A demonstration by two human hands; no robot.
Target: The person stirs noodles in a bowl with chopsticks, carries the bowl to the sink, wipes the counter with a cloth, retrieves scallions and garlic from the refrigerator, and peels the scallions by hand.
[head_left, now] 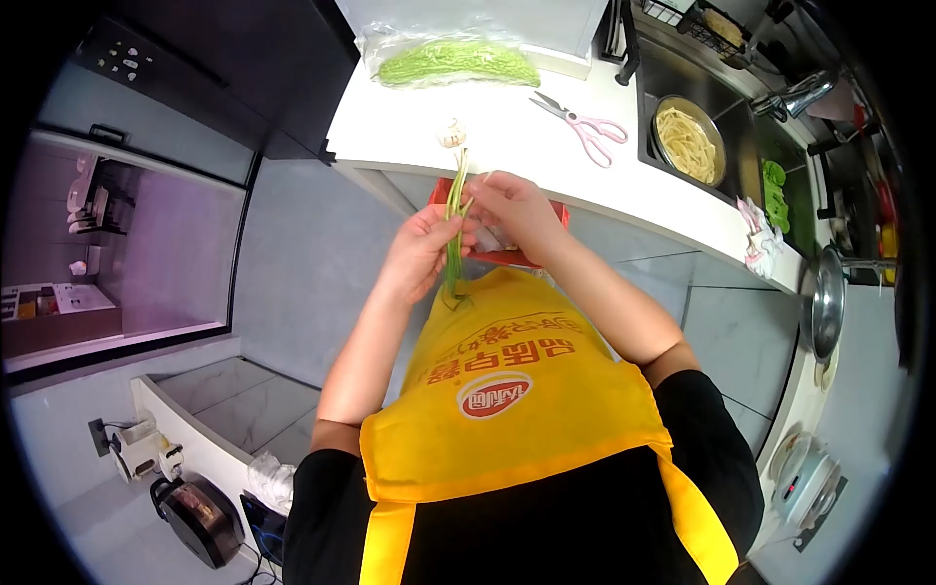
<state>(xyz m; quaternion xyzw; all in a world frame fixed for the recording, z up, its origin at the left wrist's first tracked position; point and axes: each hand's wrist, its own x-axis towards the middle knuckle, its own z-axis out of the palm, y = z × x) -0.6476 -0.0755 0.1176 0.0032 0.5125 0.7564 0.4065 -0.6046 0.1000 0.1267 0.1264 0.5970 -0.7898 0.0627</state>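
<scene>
My left hand (425, 246) is closed round a small bunch of green onions (454, 258), held upright with the pale ends pointing at the counter and the green leaves hanging toward my apron. My right hand (519, 211) is beside it, its thumb and fingers pinched on the stalks near their pale part. Under both hands a red bin (507, 258) is partly hidden. Just past the onion ends, a garlic bulb (451, 134) lies on the white counter (390, 132). Pink-handled scissors (585, 127) lie with blades apart to the right.
A bitter melon (458, 63) in clear plastic lies at the back of the counter. To the right, the sink (651, 112) holds a pan (720, 161) of pale strips and green leaves (775, 195). A cloth (760, 239) hangs over the counter's edge.
</scene>
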